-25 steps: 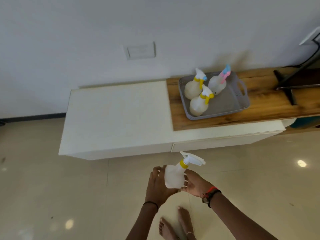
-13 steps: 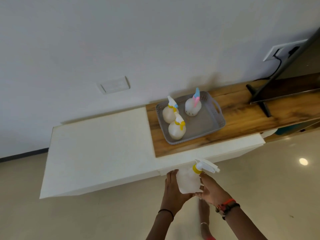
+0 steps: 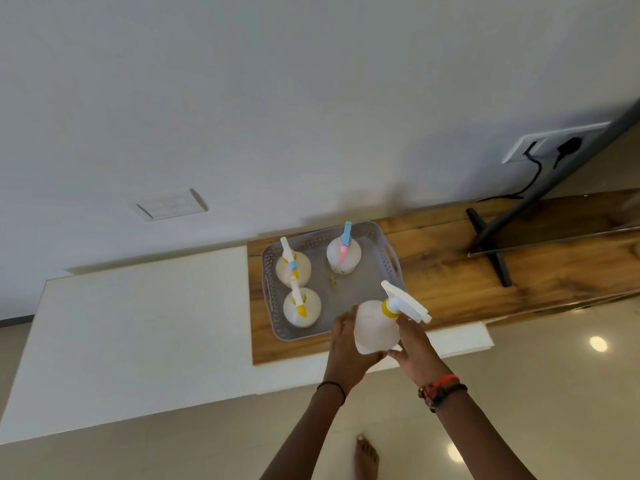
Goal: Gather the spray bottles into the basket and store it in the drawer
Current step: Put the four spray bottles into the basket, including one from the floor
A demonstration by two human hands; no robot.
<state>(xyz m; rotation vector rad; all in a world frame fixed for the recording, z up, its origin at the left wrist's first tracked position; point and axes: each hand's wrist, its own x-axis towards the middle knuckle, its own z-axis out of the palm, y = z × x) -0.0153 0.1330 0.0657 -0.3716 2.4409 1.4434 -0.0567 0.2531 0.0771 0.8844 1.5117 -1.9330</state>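
A grey perforated basket (image 3: 389, 252) sits on a wooden board (image 3: 450, 265) atop a low white cabinet (image 3: 138, 323). Three white spray bottles stand upright inside it: one with a blue-and-yellow trigger (image 3: 293, 268) at back left, one with a yellow trigger (image 3: 301, 306) at front left, one with a blue-and-pink trigger (image 3: 343, 254) at back right. Both hands hold a fourth white spray bottle (image 3: 377, 327) with a yellow collar and white trigger over the basket's front right corner. My left hand (image 3: 346, 348) cups its side; my right hand (image 3: 414, 344) grips beneath the trigger.
A dark TV stand foot (image 3: 491, 247) rests on the board to the right, with a cable running up to a wall socket (image 3: 554, 143). A white switch plate (image 3: 169, 204) sits on the wall. Beige tiled floor (image 3: 554, 393) lies below; a bare foot (image 3: 367, 457) shows.
I have stepped closer to the cabinet. Both hands carried the spray bottle up and forward, from in front of the cabinet to over the basket's front right corner.
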